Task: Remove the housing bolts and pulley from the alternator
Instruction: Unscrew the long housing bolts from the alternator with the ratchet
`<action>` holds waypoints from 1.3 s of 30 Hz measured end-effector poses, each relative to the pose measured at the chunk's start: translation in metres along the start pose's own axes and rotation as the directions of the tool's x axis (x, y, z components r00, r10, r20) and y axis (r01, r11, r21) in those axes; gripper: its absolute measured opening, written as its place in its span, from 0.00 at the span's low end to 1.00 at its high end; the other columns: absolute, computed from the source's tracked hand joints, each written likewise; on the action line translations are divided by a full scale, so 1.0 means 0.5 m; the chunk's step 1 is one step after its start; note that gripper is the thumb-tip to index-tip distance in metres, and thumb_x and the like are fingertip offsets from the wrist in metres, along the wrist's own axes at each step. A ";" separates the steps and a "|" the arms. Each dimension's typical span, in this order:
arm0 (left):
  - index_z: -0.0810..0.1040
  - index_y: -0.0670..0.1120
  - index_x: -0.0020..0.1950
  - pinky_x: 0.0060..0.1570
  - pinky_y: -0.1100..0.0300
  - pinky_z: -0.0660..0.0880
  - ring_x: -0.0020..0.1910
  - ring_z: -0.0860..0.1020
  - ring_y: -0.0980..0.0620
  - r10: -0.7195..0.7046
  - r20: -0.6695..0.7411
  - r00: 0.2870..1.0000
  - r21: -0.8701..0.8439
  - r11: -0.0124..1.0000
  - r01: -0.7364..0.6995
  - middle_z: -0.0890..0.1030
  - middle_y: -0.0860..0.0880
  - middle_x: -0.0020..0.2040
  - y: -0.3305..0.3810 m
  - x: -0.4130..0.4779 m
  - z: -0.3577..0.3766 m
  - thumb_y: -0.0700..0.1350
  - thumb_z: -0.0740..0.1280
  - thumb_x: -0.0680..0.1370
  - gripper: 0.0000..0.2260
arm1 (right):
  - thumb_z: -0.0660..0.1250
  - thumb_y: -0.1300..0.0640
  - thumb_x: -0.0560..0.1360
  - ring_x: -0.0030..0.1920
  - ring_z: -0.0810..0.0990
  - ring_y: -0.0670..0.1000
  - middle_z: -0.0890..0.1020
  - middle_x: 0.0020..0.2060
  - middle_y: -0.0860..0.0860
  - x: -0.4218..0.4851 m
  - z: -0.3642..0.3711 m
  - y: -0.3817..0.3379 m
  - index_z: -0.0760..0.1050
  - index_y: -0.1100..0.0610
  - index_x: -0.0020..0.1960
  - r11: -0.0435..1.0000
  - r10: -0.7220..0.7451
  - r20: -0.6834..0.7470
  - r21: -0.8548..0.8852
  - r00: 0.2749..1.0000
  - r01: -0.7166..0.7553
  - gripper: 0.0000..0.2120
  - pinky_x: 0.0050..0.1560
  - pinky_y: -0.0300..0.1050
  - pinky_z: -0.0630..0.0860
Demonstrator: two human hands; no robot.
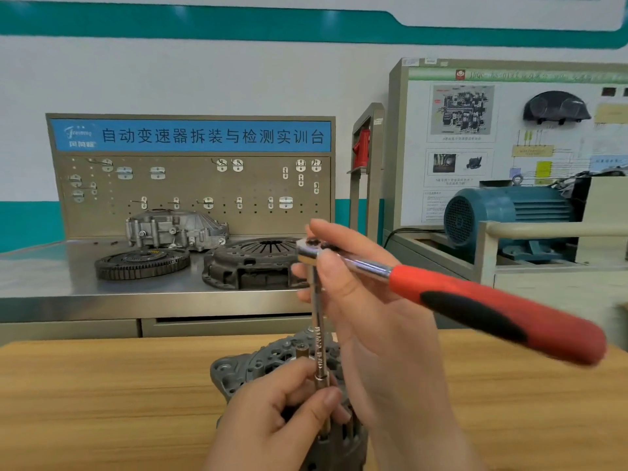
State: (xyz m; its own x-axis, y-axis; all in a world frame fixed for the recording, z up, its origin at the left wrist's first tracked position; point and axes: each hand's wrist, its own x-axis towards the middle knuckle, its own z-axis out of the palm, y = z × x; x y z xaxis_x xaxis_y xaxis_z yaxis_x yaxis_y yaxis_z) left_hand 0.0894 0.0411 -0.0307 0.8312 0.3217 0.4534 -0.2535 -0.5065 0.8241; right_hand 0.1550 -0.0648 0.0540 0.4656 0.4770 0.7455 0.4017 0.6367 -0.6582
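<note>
Blue sign point(190, 136) on rear pegboard is reading 自动变速器拆装与检测实训台; logo txt beside it too blurred. Engraving on extension bar point(317, 334) not legible. R hand point(356, 300) is gripping head of red-handled ratchet point(475, 300), thumb curled over it, fingers behind. L hand point(272, 423) is pinching bar's lower end btwn thumb & fingers. Directly below both hands, alternator point(244, 372) is sitting on wooden bench point(102, 402); bar is standing upright over it, tip hidden by L hand

Bright, even light fills the room, and shadows on my table point(102, 385) are faint. The red ratchet handle point(492, 311) looks smeared, and the teal wall stripe point(204, 22) bows toward the edges.
</note>
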 end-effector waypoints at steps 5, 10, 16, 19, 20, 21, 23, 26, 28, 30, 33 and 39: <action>0.76 0.67 0.55 0.54 0.54 0.77 0.47 0.82 0.60 0.064 -0.004 0.998 0.087 0.994 -0.064 0.85 0.60 0.45 0.007 -0.007 0.001 0.66 0.60 0.69 0.17 | 0.62 0.49 0.76 0.39 0.83 0.49 0.85 0.51 0.50 -0.002 0.007 0.014 0.80 0.48 0.57 0.939 0.078 -0.088 0.341 0.993 -0.044 0.14 0.41 0.39 0.78; 0.77 0.67 0.55 0.54 0.51 0.77 0.48 0.82 0.57 0.051 0.022 0.998 0.072 0.996 -0.053 0.86 0.57 0.45 0.014 -0.004 0.000 0.62 0.62 0.71 0.14 | 0.61 0.47 0.76 0.38 0.83 0.51 0.85 0.49 0.54 0.000 0.005 0.012 0.78 0.52 0.58 0.887 0.153 -0.058 0.447 0.986 -0.111 0.15 0.41 0.42 0.79; 0.77 0.65 0.52 0.53 0.55 0.76 0.48 0.83 0.58 0.035 0.014 0.999 0.080 0.996 -0.036 0.86 0.59 0.43 0.011 -0.001 0.000 0.61 0.64 0.69 0.13 | 0.64 0.54 0.74 0.44 0.82 0.49 0.84 0.48 0.46 -0.004 0.012 0.016 0.83 0.45 0.52 0.982 -0.003 -0.102 0.186 0.995 0.022 0.11 0.46 0.43 0.77; 0.78 0.64 0.53 0.56 0.47 0.77 0.48 0.83 0.57 0.079 0.003 0.997 0.086 0.993 -0.079 0.86 0.58 0.44 0.013 -0.003 0.001 0.64 0.61 0.69 0.15 | 0.61 0.50 0.76 0.39 0.83 0.49 0.85 0.51 0.51 -0.002 0.013 0.015 0.80 0.49 0.57 0.931 0.081 -0.055 0.362 0.995 -0.056 0.13 0.42 0.41 0.78; 0.78 0.64 0.54 0.56 0.45 0.77 0.49 0.83 0.56 0.090 0.005 0.996 0.088 0.992 -0.090 0.85 0.58 0.46 0.014 -0.004 0.001 0.64 0.61 0.70 0.15 | 0.61 0.48 0.76 0.37 0.83 0.49 0.85 0.50 0.52 -0.002 0.012 0.013 0.78 0.51 0.58 0.906 0.115 -0.034 0.413 0.993 -0.091 0.15 0.42 0.42 0.79; 0.78 0.64 0.55 0.56 0.45 0.77 0.50 0.82 0.55 0.095 0.010 0.995 0.090 0.991 -0.095 0.85 0.58 0.47 0.015 -0.004 0.001 0.64 0.61 0.71 0.15 | 0.60 0.45 0.76 0.36 0.83 0.49 0.86 0.48 0.53 -0.001 0.009 0.012 0.76 0.53 0.59 0.884 0.150 -0.016 0.449 0.989 -0.127 0.18 0.43 0.42 0.80; 0.78 0.63 0.55 0.56 0.44 0.76 0.50 0.82 0.55 0.091 0.020 0.996 0.088 0.992 -0.093 0.85 0.58 0.47 0.016 -0.005 0.000 0.62 0.61 0.72 0.15 | 0.60 0.45 0.74 0.37 0.83 0.49 0.86 0.45 0.53 -0.001 0.005 0.013 0.77 0.54 0.59 0.865 0.188 -0.010 0.476 0.982 -0.161 0.19 0.42 0.43 0.80; 0.79 0.63 0.53 0.57 0.46 0.76 0.48 0.83 0.56 0.069 0.016 0.997 0.060 0.996 -0.070 0.86 0.57 0.44 0.014 -0.003 0.001 0.62 0.63 0.69 0.15 | 0.65 0.49 0.74 0.42 0.82 0.50 0.85 0.48 0.50 -0.001 0.005 0.015 0.82 0.47 0.53 0.922 0.122 -0.059 0.375 0.991 -0.091 0.11 0.44 0.43 0.78; 0.79 0.63 0.52 0.58 0.46 0.76 0.49 0.83 0.55 0.058 0.001 0.998 0.045 0.997 -0.058 0.86 0.56 0.44 0.012 -0.002 0.002 0.63 0.64 0.67 0.16 | 0.65 0.52 0.73 0.47 0.82 0.49 0.84 0.48 0.47 -0.003 0.006 0.015 0.83 0.44 0.51 0.973 0.035 -0.078 0.230 0.996 -0.016 0.11 0.48 0.45 0.77; 0.78 0.62 0.52 0.57 0.45 0.76 0.49 0.83 0.55 0.059 -0.013 0.998 0.057 0.997 -0.058 0.86 0.57 0.44 0.010 -0.002 0.003 0.63 0.63 0.67 0.16 | 0.66 0.53 0.73 0.48 0.82 0.49 0.85 0.48 0.46 -0.004 0.006 0.015 0.83 0.45 0.53 0.982 -0.002 -0.083 0.186 0.997 0.017 0.12 0.49 0.44 0.76; 0.77 0.63 0.54 0.56 0.45 0.76 0.49 0.83 0.56 0.084 0.006 0.996 0.092 0.992 -0.084 0.85 0.59 0.45 0.012 -0.003 0.001 0.64 0.61 0.70 0.15 | 0.63 0.52 0.74 0.42 0.83 0.50 0.85 0.51 0.50 -0.002 0.007 0.013 0.82 0.49 0.55 0.943 0.063 -0.053 0.331 0.997 -0.042 0.13 0.45 0.42 0.78; 0.77 0.65 0.53 0.52 0.48 0.77 0.45 0.83 0.56 0.105 0.011 0.994 0.124 0.987 -0.106 0.85 0.59 0.41 0.019 -0.003 0.000 0.62 0.61 0.71 0.12 | 0.63 0.51 0.73 0.35 0.82 0.49 0.85 0.49 0.54 0.003 -0.008 0.009 0.79 0.54 0.53 0.795 0.167 0.017 0.588 0.986 -0.145 0.13 0.39 0.43 0.79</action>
State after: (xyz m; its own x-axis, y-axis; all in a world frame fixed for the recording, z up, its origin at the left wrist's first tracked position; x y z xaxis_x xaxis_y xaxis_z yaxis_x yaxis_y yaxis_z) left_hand 0.0861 0.0357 -0.0236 0.8055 0.2575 0.5337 -0.2767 -0.6329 0.7231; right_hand 0.1608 -0.0636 0.0517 0.5126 0.5870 0.6266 -0.2121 0.7937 -0.5701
